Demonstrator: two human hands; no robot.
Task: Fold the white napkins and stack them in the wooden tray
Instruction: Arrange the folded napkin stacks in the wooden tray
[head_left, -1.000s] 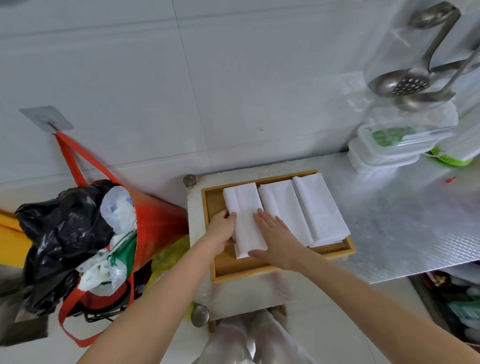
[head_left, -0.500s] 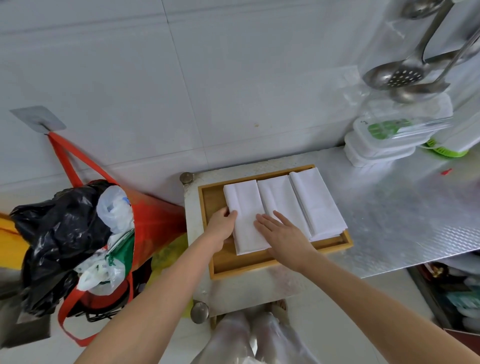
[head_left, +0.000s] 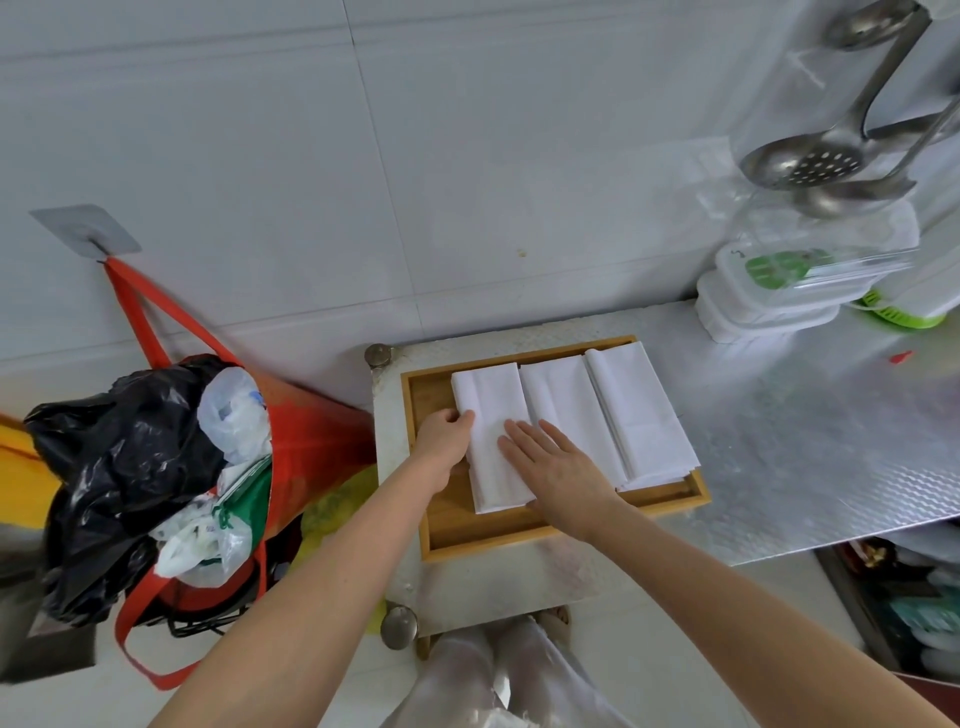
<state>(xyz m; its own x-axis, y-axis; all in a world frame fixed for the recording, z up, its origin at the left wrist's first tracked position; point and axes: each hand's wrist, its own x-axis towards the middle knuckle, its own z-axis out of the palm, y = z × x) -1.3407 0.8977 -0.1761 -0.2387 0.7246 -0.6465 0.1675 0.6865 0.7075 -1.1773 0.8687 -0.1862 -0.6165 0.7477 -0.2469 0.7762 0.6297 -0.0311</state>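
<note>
Right hand (head_left: 558, 465) flat on folded napkin (head_left: 491, 410) | left hand (head_left: 445, 440) at edge | wooden tray (head_left: 498, 532)

Since a second ago the right hand (head_left: 558, 470) has slid rightward (fingers flat) off the left napkin (head_left: 493, 431) toward the middle stack (head_left: 569, 410).
</note>
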